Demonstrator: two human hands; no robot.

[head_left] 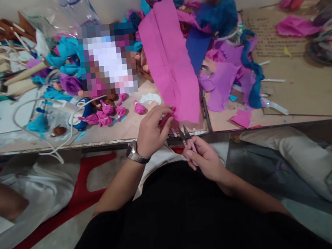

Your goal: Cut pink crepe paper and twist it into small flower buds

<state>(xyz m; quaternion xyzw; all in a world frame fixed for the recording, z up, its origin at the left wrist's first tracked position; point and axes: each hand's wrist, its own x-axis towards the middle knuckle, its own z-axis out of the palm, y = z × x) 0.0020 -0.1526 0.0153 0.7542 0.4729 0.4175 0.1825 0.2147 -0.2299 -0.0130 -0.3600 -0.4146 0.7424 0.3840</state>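
My left hand [152, 131], with a metal watch on the wrist, pinches a small rolled piece of pink paper [165, 120] at the near edge of the table. A long folded strip of pink crepe paper [170, 61] lies just beyond it, running away from me. My right hand [203, 158] is closed round small pink-handled thread snips [186, 136]. Their two blades stand apart and point up toward the pink piece, a little short of it.
Small pink paper buds [106, 115] lie left of my hands. Purple, blue and pink paper scraps [225, 68] pile behind and to the right. Wooden sticks [8, 77] and a white cord [53, 147] sit at left. Brown cardboard [296, 76] covers the right side.
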